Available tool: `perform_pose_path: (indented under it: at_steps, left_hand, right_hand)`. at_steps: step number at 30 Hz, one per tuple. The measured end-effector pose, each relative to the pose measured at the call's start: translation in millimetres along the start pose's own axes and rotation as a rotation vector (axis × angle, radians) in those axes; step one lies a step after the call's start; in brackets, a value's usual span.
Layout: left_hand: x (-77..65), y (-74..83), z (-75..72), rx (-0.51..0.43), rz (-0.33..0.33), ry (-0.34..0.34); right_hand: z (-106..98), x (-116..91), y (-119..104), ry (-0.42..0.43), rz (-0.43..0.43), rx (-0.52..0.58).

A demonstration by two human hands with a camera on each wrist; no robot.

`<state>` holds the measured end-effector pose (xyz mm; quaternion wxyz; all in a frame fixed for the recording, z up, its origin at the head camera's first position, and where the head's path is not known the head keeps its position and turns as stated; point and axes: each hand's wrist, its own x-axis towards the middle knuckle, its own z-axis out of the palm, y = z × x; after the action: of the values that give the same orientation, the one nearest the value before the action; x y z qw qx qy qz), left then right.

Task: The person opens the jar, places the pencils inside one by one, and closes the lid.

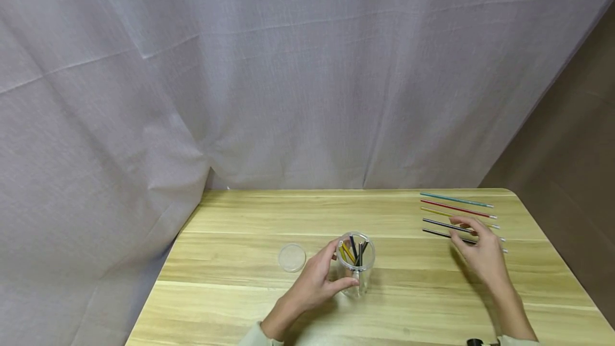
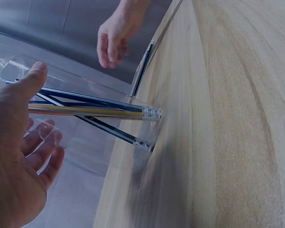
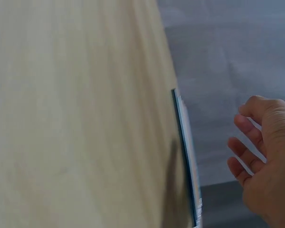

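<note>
My left hand (image 1: 314,277) grips a clear plastic jar (image 1: 364,281) round its side, thumb in front. The jar stands upright on the table. Inside it lean several pencils (image 2: 92,112), yellow and dark ones, with their metal-banded ends at the bottom in the left wrist view. To the right, my right hand (image 1: 484,254) hovers above a row of pencils, its fingers loosely bent and nothing between them. In that row lie a teal pencil (image 1: 451,198), a red pencil (image 1: 456,209), a yellow pencil (image 1: 434,211) and dark pencils (image 1: 437,222), partly covered by the hand.
A round clear lid (image 1: 292,258) lies on the wooden table (image 1: 230,244), left of the jar. Grey cloth (image 1: 298,95) hangs behind the table and along its left side. A small black object (image 1: 474,342) shows at the bottom edge beside the right sleeve.
</note>
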<state>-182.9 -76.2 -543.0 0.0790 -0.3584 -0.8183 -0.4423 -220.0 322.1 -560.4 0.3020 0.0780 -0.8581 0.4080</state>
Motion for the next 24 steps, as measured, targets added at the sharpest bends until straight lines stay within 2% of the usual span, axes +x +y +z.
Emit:
perform_pose_path:
  at_steps: [8, 17, 24]
  left_hand:
    - [0.8, 0.0, 0.1, 0.012, 0.01, 0.004]
    - [0.6, 0.0, -0.8, -0.008, -0.012, -0.008]
    - [0.3, -0.3, -0.7, -0.013, -0.014, -0.008]
  right_hand:
    - [0, -8, 21, -0.053, 0.092, -0.083]
    - [0, -10, 35, -0.104, 0.111, -0.201]
    - [1, -11, 41, -0.115, 0.092, -0.221]
